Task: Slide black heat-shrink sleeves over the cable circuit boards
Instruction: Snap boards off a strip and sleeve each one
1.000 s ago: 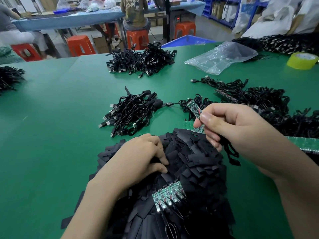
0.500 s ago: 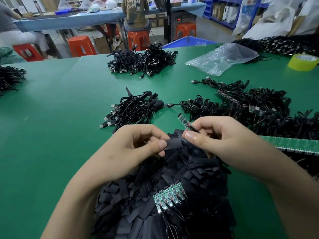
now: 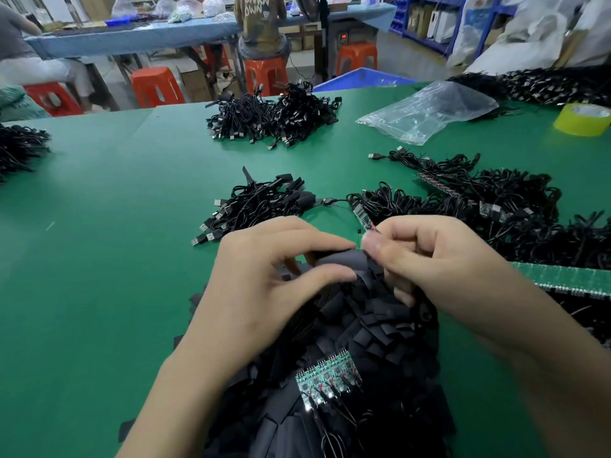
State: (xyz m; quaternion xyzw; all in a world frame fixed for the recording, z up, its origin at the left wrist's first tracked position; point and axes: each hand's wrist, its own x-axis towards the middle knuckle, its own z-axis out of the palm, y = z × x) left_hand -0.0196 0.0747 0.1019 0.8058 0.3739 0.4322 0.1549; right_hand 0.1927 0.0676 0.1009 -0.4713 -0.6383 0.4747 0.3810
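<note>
Green table (image 3: pixel 115 259): left hand (image 3: pixel 264 276) pinches sleeve (image 3: pixel 340 259), right hand (image 3: pixel 446 259) apparently pinches board (image 3: pixel 362 218).

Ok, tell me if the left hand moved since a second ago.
Yes. The left hand, pinching a sleeve, moved away from the board strip, toward the right hand and its circuit board.

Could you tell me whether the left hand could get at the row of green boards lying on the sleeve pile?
Probably yes: the green boards lie uncovered atop the sleeve pile, right beside the left forearm. The left hand would first have to release the black sleeve it pinches.
</note>
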